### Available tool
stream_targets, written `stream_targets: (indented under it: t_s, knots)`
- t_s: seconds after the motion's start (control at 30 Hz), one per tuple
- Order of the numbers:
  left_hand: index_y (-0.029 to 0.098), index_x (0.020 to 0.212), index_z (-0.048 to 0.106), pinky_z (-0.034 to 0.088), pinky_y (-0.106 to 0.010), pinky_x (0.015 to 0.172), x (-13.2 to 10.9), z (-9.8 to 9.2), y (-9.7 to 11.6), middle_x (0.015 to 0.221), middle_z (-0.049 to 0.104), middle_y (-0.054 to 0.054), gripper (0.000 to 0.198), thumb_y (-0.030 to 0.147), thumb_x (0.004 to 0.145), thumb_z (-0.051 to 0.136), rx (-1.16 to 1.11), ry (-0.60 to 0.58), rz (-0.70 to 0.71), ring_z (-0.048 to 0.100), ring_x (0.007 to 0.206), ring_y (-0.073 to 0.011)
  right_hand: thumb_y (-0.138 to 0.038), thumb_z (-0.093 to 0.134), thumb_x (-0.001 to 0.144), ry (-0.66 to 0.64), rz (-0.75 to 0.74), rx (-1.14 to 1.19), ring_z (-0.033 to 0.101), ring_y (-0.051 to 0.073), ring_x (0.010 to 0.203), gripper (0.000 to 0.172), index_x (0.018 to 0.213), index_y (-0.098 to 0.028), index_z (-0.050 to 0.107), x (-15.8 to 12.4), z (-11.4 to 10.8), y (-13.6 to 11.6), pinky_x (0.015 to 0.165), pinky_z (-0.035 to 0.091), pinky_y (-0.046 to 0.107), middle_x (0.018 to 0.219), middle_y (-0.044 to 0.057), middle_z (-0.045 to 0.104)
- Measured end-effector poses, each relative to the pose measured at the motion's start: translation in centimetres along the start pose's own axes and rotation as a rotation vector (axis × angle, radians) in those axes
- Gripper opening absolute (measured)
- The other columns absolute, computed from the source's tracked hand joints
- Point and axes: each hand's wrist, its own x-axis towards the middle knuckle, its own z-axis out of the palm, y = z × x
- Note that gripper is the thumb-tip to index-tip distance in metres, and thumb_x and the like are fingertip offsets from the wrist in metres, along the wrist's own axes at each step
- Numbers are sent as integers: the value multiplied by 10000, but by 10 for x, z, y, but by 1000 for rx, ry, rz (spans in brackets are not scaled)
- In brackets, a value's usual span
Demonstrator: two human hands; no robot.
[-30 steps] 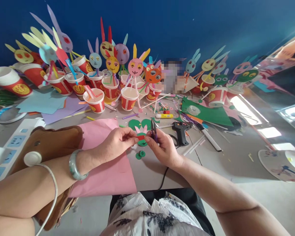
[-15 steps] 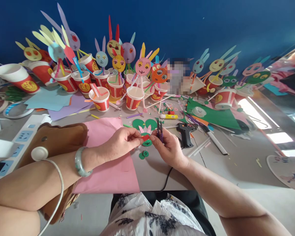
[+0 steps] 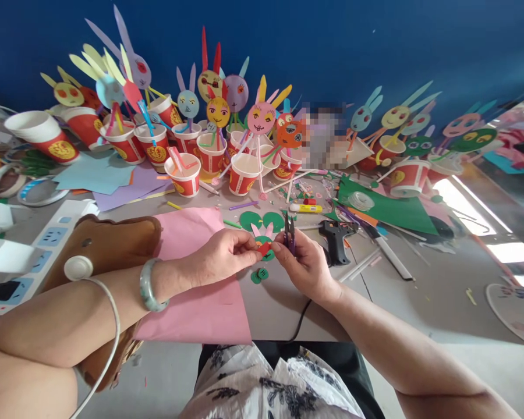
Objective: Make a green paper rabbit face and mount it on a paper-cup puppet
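Note:
Between my two hands is a small piece of red paper (image 3: 264, 250). My left hand (image 3: 220, 256) pinches its left side with thumb and fingertips. My right hand (image 3: 308, 267) is closed around purple-handled thread snips (image 3: 290, 231), their dark blades pointing up, while its thumb and finger meet the red paper's right edge. Just behind the paper, on the table, lies a green paper face (image 3: 269, 256) with pink ears, partly covered by my fingers. Small green discs (image 3: 259, 275) lie nearer to me, and larger green paper circles (image 3: 250, 221) lie beyond the face.
Pink paper (image 3: 201, 308) and a brown bag (image 3: 100, 250) lie under and beside my left arm, near a power strip (image 3: 43, 250). To the right are a black glue gun (image 3: 337, 240) and a utility knife (image 3: 393, 256). Paper cups (image 3: 245, 174) with paper rabbit figures line the back.
The whole view has shifted slightly, so things appear a little further right. My hands keep the same hold on the red paper and the thread snips.

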Motion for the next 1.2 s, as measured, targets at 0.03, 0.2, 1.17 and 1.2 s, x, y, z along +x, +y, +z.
stream_targets:
  t_s: [0.03,0.2,1.17,1.2]
  knots:
    - [162,696,559,355,-217,541,0,-1,0,607,514,38,219,304,838,647,-5,0,17,462,570,-80,-405,600,956,7,1,10,376,99,540,270,780,-207,546,0,0,1,549,348,257,586,-52,467]
    - [158,743,614,375,-210,539,-1,-6,2,606,527,39,240,357,864,673,-57,107,118,467,562,-74,-494,599,970,145,-6,80,422,102,528,312,842,-210,590,0,-2,6,530,358,260,599,-48,495]
    - [159,771,637,420,-213,465,-3,-7,9,594,566,35,198,335,858,658,-148,140,80,507,503,-84,-666,388,1016,-226,73,139,423,107,544,548,727,-213,493,-1,7,9,555,353,273,594,-29,507]
    - [159,771,638,420,-213,468,-3,-7,8,595,565,36,196,333,857,658,-151,135,77,506,502,-82,-666,396,1014,-229,77,140,420,106,543,540,734,-214,491,-1,8,9,552,351,270,594,-32,503]
